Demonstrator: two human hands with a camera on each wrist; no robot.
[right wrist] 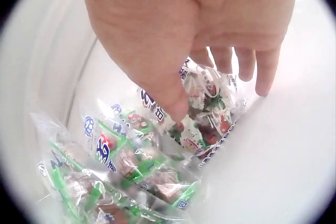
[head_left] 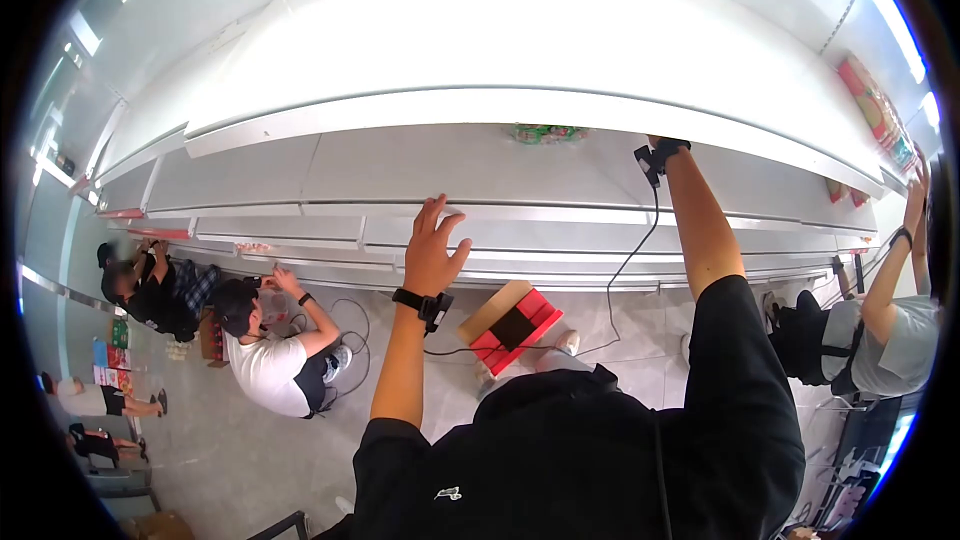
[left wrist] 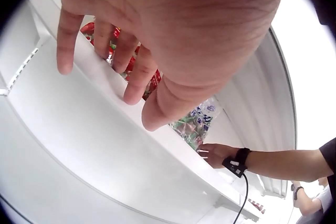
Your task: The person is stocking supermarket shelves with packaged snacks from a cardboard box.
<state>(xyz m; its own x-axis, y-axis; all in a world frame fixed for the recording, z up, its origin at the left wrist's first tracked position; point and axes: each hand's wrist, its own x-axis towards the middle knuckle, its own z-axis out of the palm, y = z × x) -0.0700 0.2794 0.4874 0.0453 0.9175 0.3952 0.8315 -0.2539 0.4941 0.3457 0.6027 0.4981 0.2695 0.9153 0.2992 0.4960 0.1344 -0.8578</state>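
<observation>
In the right wrist view, my right hand point(right wrist: 194, 35) has its thumb on the near side of a clear bag of wrapped pieces point(right wrist: 207, 113) and its fingers at the far side, pinching the bag. Green-edged clear bags point(right wrist: 131, 166) lie beside it on the white shelf. The head view shows the right wrist at the shelf, the hand itself hidden under the upper board. My left hand point(head_left: 433, 250) is raised before the shelf edge, fingers spread and holding nothing. Red packages point(left wrist: 152, 81) show behind its fingers in the left wrist view.
White shelf boards point(head_left: 500, 105) run across the front. A red open carton point(head_left: 510, 328) sits on the floor below. A person in white point(head_left: 275, 365) crouches at the left; another in grey point(head_left: 900, 340) is at the right. A black cable point(head_left: 620, 290) hangs between my arms.
</observation>
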